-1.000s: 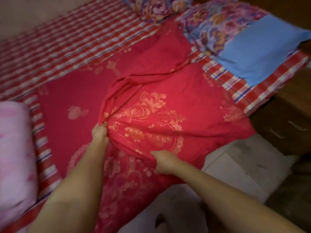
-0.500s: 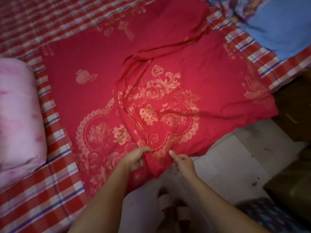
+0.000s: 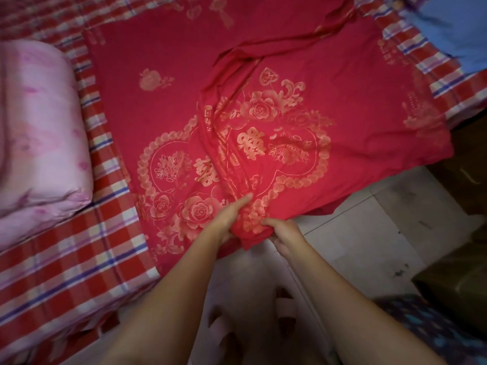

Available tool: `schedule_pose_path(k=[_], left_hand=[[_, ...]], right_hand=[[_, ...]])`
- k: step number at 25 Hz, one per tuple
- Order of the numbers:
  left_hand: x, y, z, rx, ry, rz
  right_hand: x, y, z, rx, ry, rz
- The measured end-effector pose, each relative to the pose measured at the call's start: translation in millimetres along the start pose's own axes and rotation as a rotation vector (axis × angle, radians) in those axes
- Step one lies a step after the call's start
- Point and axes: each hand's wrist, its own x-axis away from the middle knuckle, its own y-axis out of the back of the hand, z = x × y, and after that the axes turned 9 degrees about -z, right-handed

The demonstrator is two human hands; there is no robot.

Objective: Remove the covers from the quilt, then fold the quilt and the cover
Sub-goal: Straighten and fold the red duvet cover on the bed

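1. My left hand [image 3: 227,219] and right hand [image 3: 286,233] are close together at the near edge of the bed, both gripping the same bunched bit of the red cover [image 3: 355,122].
2. My left hand pinches the cloth, with one finger stretched along the top of it. The fingers of my right hand curl over the bunched corner from the other side.
3. The cover lies spread over the checked sheet [image 3: 79,262], gold flower-and-heart print facing up. Its near right part hangs past the bed's edge over the tiled floor [image 3: 369,233].
4. A long raised fold runs through the cover from the far right down to my hands.
5. The pink quilt [image 3: 39,133] sits folded in a thick bundle on the left of the bed, beside the cover, with a strip of sheet between them.
6. A blue pillow [image 3: 453,27] shows at the far right corner.
7. My slippers [image 3: 283,309] are on the floor below my arms.
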Motion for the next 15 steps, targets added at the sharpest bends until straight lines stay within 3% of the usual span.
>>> schedule_pose_path(k=[3, 5, 8, 12, 15], left_hand=[[16.9, 21.5, -12.5, -0.141, -0.196, -0.062], [31.5, 49.2, -20.8, -0.032, -0.374, -0.122], [41.1, 120.6, -3.2, 0.024, -0.624, -0.295], [19.3, 185.7, 68.0, -0.216, -0.6, -0.521], [7.9, 204.9, 115.1, -0.213, -0.548, -0.58]], right_hand=[[21.2, -20.0, 2.3, -0.209, -0.034, 0.122], [41.9, -34.5, 1.7, -0.429, -0.061, 0.259], [69.2, -71.5, -22.8, -0.496, -0.005, 0.322], [56.4, -113.0, -89.4, -0.431, -0.025, 0.126], [46.7, -120.4, -139.1, -0.325, -0.098, 0.051]])
